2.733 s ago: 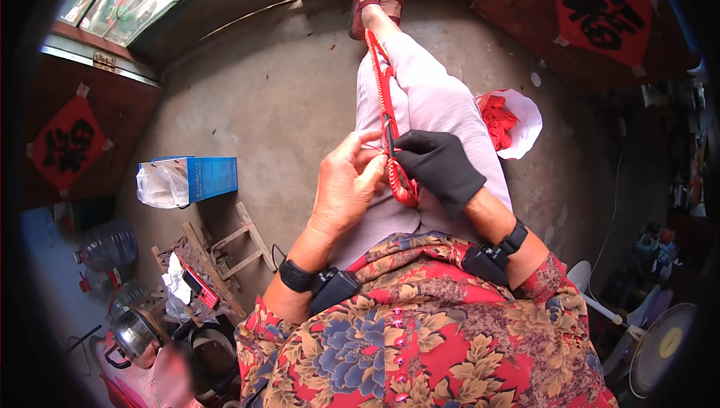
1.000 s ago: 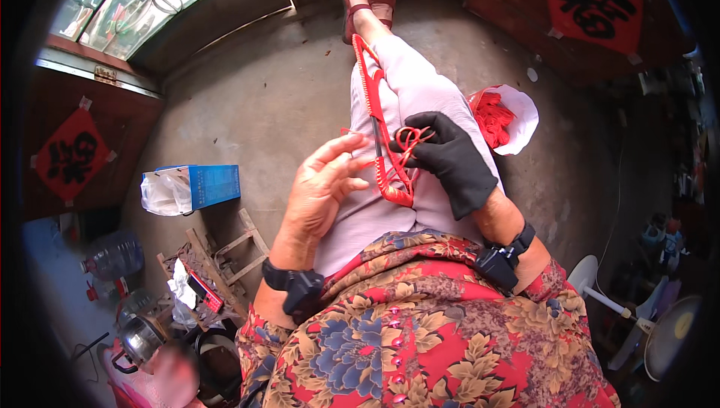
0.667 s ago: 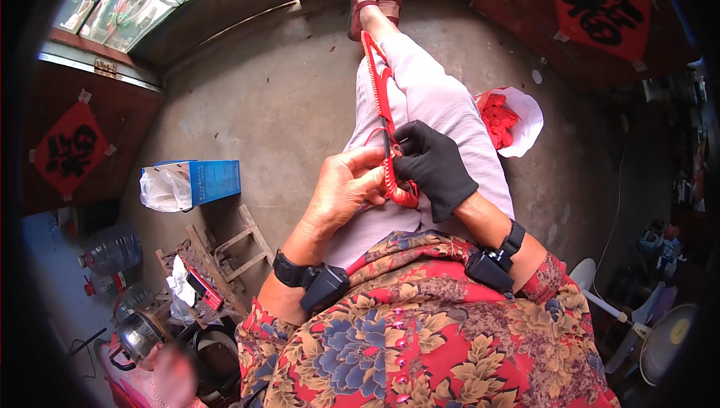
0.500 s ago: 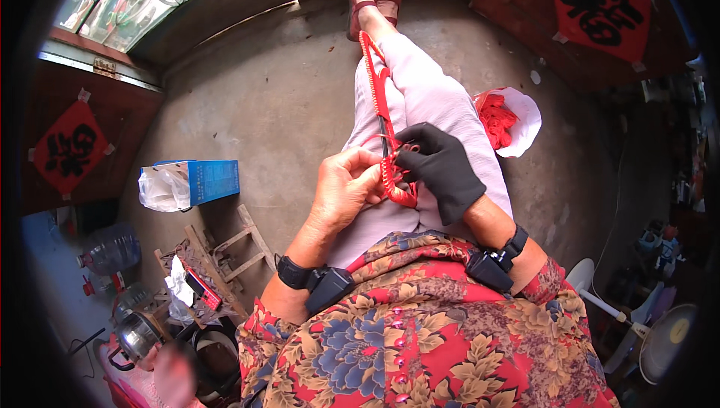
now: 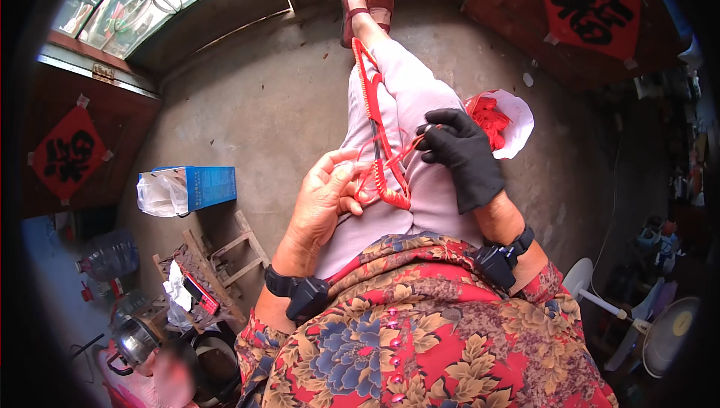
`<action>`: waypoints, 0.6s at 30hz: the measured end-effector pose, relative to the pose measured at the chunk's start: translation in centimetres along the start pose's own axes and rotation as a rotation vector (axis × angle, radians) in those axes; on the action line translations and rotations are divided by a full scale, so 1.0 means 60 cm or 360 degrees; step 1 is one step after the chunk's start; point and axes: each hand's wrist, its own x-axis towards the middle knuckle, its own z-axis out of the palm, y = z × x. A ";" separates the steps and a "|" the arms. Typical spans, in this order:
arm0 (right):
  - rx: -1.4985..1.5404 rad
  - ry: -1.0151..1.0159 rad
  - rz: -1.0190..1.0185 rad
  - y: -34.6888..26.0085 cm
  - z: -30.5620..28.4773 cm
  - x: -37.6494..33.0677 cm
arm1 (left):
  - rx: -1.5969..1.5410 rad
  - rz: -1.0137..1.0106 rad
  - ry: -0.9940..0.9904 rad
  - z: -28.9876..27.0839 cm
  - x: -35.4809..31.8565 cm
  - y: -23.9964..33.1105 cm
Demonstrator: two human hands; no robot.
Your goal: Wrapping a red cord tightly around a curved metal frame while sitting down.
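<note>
A long, narrow red frame [image 5: 373, 104] lies along my legs. Pale stitches or wraps run round its edge, and a dark rod shows inside it. My left hand [image 5: 321, 196] is beside its near end, thumb and fingers pinched on a thin red strand [image 5: 365, 180]. In a black glove, my right hand [image 5: 466, 159] is raised to the right of the frame, its fingers closed on another red strand [image 5: 407, 151] that stretches back to the near end. Something small and shiny shows at the gloved fingertips, too small to name.
A white bag of red material [image 5: 517, 129] sits to the right of my legs. On the left are a blue box [image 5: 211, 187] with a white plastic bag, a wooden stool [image 5: 238, 258], a metal pot [image 5: 137, 338] and clear bottles [image 5: 112, 254]. A fan [image 5: 670, 337] stands at right.
My right hand has moved right and away from the frame, drawing the red strand out. My left hand has shifted slightly left, off the frame's edge.
</note>
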 end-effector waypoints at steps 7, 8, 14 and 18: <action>-0.0178 -0.0013 0.0032 -0.002 0.009 0.004 | 0.0465 -0.0018 -0.0059 0.018 0.004 0.011; -0.0319 -0.0017 0.0037 0.002 0.020 0.003 | 0.0519 0.0023 -0.0067 0.025 0.006 0.011; -0.0296 -0.0252 0.0042 0.033 0.051 0.014 | 0.0826 0.0046 -0.0136 0.026 0.023 0.009; -0.0387 -0.0250 -0.0006 0.026 0.045 0.015 | 0.0848 -0.0174 -0.0070 0.007 0.031 0.000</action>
